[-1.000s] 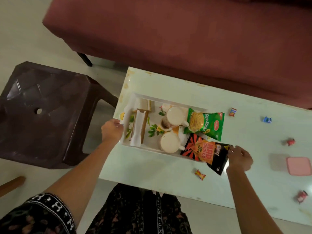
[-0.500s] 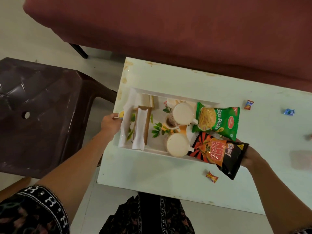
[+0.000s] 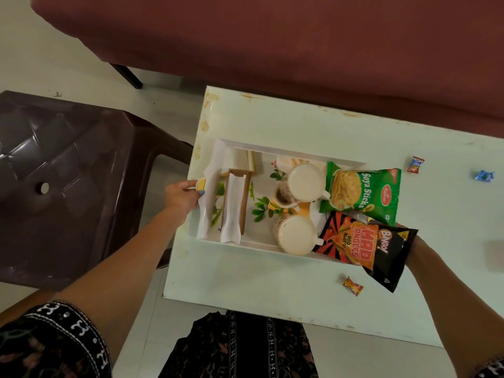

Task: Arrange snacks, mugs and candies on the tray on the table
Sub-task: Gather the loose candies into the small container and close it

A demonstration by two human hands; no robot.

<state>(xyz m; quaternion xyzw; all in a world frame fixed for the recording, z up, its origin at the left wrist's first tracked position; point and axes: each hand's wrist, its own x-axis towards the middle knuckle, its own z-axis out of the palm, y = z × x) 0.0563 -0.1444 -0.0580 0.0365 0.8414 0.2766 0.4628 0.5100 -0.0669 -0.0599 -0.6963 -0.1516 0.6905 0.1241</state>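
A white tray [image 3: 272,149] with a leaf print lies at the left end of the pale table [image 3: 261,285]. On it stand two cream mugs [image 3: 305,182] [image 3: 296,235] and a wooden napkin holder [image 3: 235,205]. A green Soya Sticks packet [image 3: 364,192] and a black Mad Angles packet [image 3: 366,251] lie over its right end. My left hand [image 3: 182,197] grips the tray's left rim, thumb on top. My right hand [image 3: 413,242] sits under the black packet, its fingers hidden. Three wrapped candies lie loose on the table: red-blue [image 3: 415,165], blue [image 3: 484,175], red-yellow [image 3: 352,286].
A dark brown plastic stool [image 3: 68,173] stands close to the table's left end. A maroon sofa [image 3: 272,50] runs along the table's far side. The tray's left rim lies near the table's left edge. A blurred pink shape [image 3: 495,255] shows at the right border.
My right hand has slid from the black packet's corner to beneath it, so the packet now lies over the hand. The view has shifted right. My left hand stays on the tray's rim.
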